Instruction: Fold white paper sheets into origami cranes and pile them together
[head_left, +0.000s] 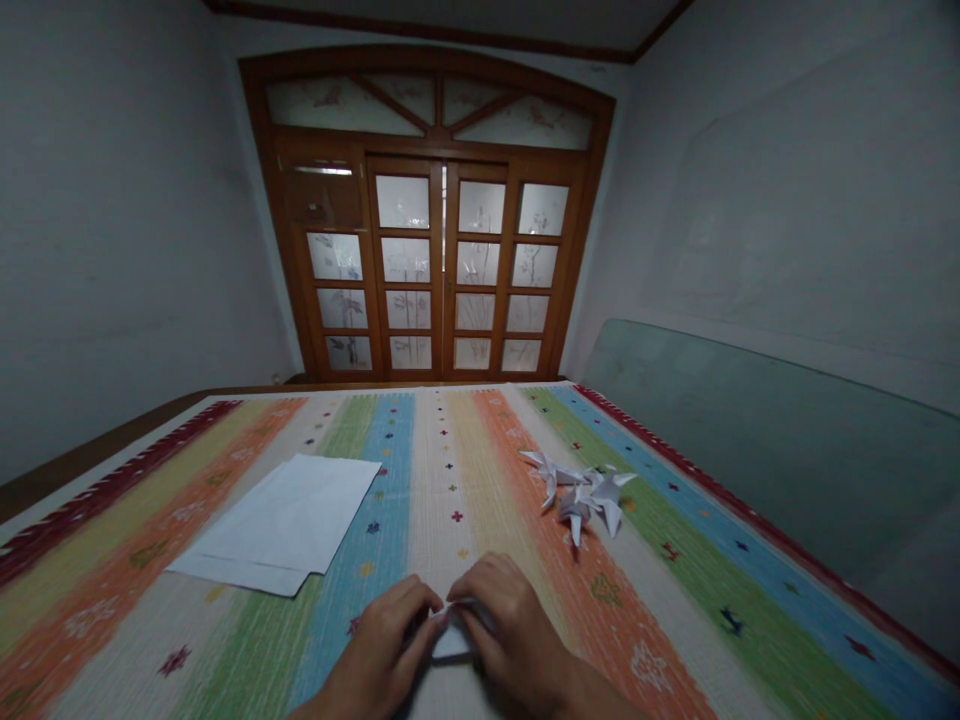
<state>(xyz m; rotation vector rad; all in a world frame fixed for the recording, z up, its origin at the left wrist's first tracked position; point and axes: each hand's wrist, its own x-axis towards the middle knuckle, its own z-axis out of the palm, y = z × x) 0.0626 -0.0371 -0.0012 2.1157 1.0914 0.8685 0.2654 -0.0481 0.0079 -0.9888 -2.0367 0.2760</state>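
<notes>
A small folded white paper lies low on the striped cloth, between my two hands. My left hand pinches its left edge near the top with thumb and fingertips. On the other side, my right hand has its fingers and thumb closed on the paper's upper right part. The fingertips of both hands nearly meet at the top of the paper, and they hide some of its folds.
White paper sheets lie stacked to the left. Several folded paper figures sit together at the right. The striped cloth covers the table. A pale green panel stands along the right side, and wooden doors are beyond.
</notes>
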